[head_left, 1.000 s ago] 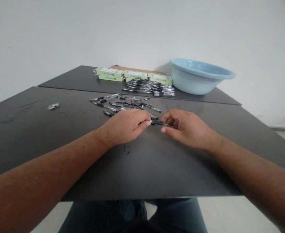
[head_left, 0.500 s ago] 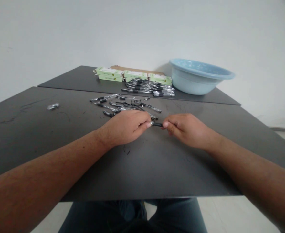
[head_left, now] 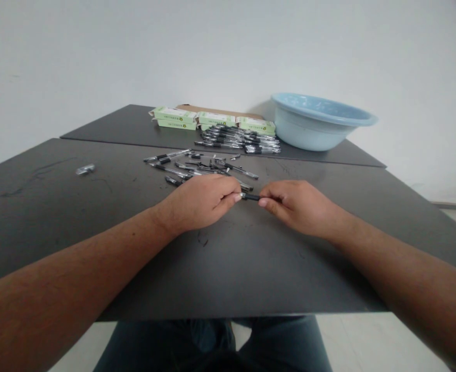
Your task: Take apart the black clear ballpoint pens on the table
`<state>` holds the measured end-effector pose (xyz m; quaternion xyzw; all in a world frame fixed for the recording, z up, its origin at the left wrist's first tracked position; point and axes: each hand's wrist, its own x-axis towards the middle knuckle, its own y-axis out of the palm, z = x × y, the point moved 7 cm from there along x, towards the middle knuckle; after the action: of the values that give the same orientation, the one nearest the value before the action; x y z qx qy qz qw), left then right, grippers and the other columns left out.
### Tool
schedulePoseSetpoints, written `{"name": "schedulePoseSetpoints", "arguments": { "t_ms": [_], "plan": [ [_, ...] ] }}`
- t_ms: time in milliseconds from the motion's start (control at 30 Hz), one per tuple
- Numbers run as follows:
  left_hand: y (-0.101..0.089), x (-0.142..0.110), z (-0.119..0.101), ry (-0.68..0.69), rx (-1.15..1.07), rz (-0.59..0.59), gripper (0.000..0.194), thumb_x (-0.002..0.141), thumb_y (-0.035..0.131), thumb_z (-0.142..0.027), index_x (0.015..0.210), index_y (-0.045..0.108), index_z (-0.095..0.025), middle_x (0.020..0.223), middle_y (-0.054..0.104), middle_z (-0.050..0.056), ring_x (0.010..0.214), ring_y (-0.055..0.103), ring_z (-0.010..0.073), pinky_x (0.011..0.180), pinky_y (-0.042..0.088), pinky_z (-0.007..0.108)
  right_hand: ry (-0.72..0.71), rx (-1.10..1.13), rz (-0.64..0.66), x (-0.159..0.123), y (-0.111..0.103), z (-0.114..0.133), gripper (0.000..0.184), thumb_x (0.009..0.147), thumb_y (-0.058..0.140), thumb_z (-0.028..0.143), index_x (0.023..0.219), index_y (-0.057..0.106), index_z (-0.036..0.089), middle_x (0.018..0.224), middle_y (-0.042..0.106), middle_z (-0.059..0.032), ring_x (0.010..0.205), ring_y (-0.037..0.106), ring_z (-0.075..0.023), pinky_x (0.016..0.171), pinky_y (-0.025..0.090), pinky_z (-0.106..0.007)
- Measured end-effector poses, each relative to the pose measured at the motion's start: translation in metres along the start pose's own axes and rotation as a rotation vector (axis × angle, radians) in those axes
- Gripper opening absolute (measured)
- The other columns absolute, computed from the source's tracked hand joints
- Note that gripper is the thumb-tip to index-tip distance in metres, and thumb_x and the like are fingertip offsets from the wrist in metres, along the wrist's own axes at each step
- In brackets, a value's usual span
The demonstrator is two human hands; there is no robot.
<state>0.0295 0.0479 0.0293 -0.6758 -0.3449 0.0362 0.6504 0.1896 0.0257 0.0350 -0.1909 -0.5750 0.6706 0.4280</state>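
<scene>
Between my two hands a pen (head_left: 251, 197) is held level over the table, its black grip section showing in the gap. My left hand (head_left: 208, 201) is closed on the clear end, thumb against the fingers. At the other end my right hand (head_left: 292, 206) pinches the dark part; its tip is hidden by the fingers. Just behind my left hand lies a loose spread of pens and pen parts (head_left: 169, 171), partly covered by that hand.
A pile of clear pens with black grips (head_left: 228, 138) lies farther back, in front of green-and-white boxes (head_left: 177, 124). A light blue basin (head_left: 313, 129) stands at the back right. Small clear pieces (head_left: 85, 169) lie at the left. A seam crosses the dark table (head_left: 251, 279).
My right fingers have shifted slightly on the pen, the thumb now lying straighter along it. Both hands stay in nearly the same place.
</scene>
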Motion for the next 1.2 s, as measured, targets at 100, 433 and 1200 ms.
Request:
{"name": "schedulePoseSetpoints", "arguments": {
  "t_ms": [100, 433, 1200],
  "plan": [
    [0.0001, 0.0000, -0.0002, 0.004, -0.010, 0.005, 0.028, 0.103, 0.043, -0.032, 0.097, 0.066, -0.016, 0.089, 0.070, 0.007, 0.086, 0.067, 0.0217, 0.078, 0.047, 0.032, 0.018, 0.026, 0.038, 0.0004, 0.0030, -0.0012, 0.028, 0.104, 0.047, 0.035, 0.091, 0.067, 0.020, 0.080, 0.071, -0.0030, 0.071, 0.063, -0.0165, 0.068, 0.042, -0.027],
    [0.0005, -0.0003, 0.0006, -0.002, -0.004, 0.009, 0.027, 0.104, 0.044, -0.032, 0.097, 0.065, -0.017, 0.089, 0.070, 0.006, 0.085, 0.066, 0.0211, 0.076, 0.046, 0.032, 0.044, 0.052, -0.016, 0.0007, 0.0003, -0.0024, 0.020, 0.100, 0.055, 0.034, 0.093, 0.068, 0.020, 0.083, 0.072, -0.0028, 0.075, 0.065, -0.0169, 0.069, 0.042, -0.027],
    [0.0004, -0.0013, -0.0012, 0.029, -0.008, -0.002, 0.026, 0.104, 0.044, -0.030, 0.098, 0.065, -0.016, 0.089, 0.069, 0.005, 0.085, 0.065, 0.0205, 0.077, 0.045, 0.031, 0.021, 0.050, 0.021, 0.0009, 0.0037, -0.0017, 0.028, 0.104, 0.048, 0.035, 0.089, 0.067, 0.020, 0.079, 0.069, -0.0026, 0.071, 0.061, -0.0158, 0.067, 0.040, -0.026]
  ]
}}
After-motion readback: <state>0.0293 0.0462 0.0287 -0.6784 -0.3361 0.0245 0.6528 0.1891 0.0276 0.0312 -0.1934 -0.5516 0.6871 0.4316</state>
